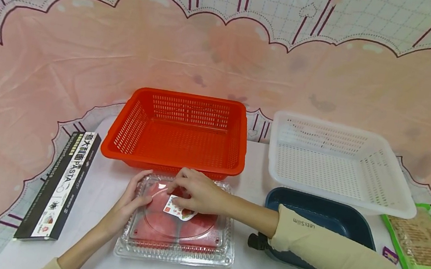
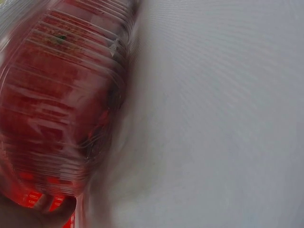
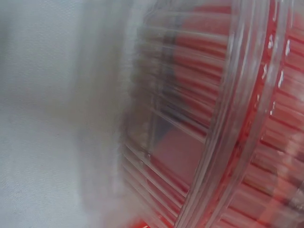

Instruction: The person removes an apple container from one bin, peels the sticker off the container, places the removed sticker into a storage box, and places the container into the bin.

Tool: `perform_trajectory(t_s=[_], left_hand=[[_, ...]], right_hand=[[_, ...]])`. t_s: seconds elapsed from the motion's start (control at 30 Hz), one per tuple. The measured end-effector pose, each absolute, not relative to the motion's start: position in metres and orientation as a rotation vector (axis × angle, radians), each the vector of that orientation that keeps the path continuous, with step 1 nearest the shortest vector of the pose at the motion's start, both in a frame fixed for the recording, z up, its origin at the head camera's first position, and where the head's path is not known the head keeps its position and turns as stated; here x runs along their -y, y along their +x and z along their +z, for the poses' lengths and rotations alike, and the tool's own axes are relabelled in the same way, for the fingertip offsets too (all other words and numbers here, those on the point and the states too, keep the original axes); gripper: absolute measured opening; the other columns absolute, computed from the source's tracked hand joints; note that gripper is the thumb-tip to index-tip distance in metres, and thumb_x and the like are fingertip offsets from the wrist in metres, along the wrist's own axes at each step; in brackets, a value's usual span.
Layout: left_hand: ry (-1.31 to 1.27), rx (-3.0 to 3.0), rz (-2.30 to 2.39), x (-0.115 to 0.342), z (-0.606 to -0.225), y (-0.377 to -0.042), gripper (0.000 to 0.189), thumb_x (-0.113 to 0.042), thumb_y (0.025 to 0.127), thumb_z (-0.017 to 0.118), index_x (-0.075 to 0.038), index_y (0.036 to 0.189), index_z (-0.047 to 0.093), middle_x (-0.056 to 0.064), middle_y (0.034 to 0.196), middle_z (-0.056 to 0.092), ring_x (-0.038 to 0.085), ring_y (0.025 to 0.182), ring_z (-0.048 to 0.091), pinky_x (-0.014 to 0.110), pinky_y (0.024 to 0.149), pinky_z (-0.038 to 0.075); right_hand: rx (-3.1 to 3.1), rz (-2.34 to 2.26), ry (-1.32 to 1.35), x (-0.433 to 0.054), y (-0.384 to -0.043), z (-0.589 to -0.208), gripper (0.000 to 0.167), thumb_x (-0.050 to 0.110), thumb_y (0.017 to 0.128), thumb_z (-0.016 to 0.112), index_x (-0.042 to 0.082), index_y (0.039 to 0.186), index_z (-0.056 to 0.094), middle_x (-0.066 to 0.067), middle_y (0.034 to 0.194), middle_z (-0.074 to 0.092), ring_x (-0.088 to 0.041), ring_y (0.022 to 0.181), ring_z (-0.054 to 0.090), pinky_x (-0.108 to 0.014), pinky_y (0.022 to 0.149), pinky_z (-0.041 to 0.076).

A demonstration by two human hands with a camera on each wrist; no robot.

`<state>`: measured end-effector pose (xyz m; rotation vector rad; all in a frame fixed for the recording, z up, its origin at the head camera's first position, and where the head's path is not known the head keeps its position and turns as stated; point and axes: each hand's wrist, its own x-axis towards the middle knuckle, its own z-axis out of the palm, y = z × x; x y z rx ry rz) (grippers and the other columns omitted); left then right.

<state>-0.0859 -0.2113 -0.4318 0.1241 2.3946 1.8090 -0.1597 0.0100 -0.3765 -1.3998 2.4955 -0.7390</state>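
A clear plastic takeout container (image 1: 176, 254) with red contents sits on the table in front of the red basket. My left hand (image 1: 127, 207) holds its left side, thumb over the lid and fingers along the back corner; in the left wrist view these fingers (image 2: 61, 211) curl at its end. Over the lid, my right hand (image 1: 200, 192) has bent fingers, with thumb and forefinger pinching a white printed label (image 1: 174, 209). Only the ribbed, clear side of the container (image 3: 190, 142) shows in the right wrist view, with no fingers visible.
Behind the container stands a red basket (image 1: 171, 165), with a white basket (image 1: 356, 202) to its right. A dark blue tray (image 1: 285, 196) lies partly under my right forearm. A black pasta box (image 1: 59, 185) is at left; a green-edged packet (image 1: 425, 245) and small purple packet (image 1: 390, 255) lie right.
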Motion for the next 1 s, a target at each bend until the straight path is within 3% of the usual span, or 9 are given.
perform_trajectory(t_s=[0.4,0.77,1.0], left_hand=[[0.123,-2.391,1.813,0.210,-0.432,-0.087,0.060,-0.024,0.095,0.044,-0.020,0.150,0.019,0.013,0.157,0.013,0.037,0.145,0.007,0.075,0.111,0.002],[0.123,-2.392,1.817,0.210,-0.432,-0.086,0.060,-0.023,0.096,0.044,-0.018,0.150,0.019,0.013,0.157,0.013,0.037,0.146,0.007,0.074,0.112,0.002],[0.127,-2.384,1.830,0.209,-0.432,-0.087,0.060,-0.023,0.096,0.044,-0.018,0.150,0.018,0.012,0.158,0.013,0.037,0.146,0.007,0.074,0.112,0.001]], right_hand=[[-2.482,-0.760,-1.355,-0.010,-0.159,-0.377,0.016,0.020,0.090,0.064,0.015,0.105,0.069,-0.003,0.099,0.058,-0.010,0.084,0.046,-0.020,0.077,0.037],[-2.506,-0.774,-1.406,-0.011,-0.155,-0.383,0.013,0.020,0.093,0.063,0.015,0.104,0.066,-0.002,0.102,0.058,-0.013,0.094,0.049,-0.026,0.087,0.037],[-2.555,-0.744,-1.460,-0.011,-0.153,-0.388,0.011,0.021,0.093,0.063,0.017,0.103,0.065,0.002,0.102,0.058,-0.013,0.096,0.050,-0.021,0.081,0.035]])
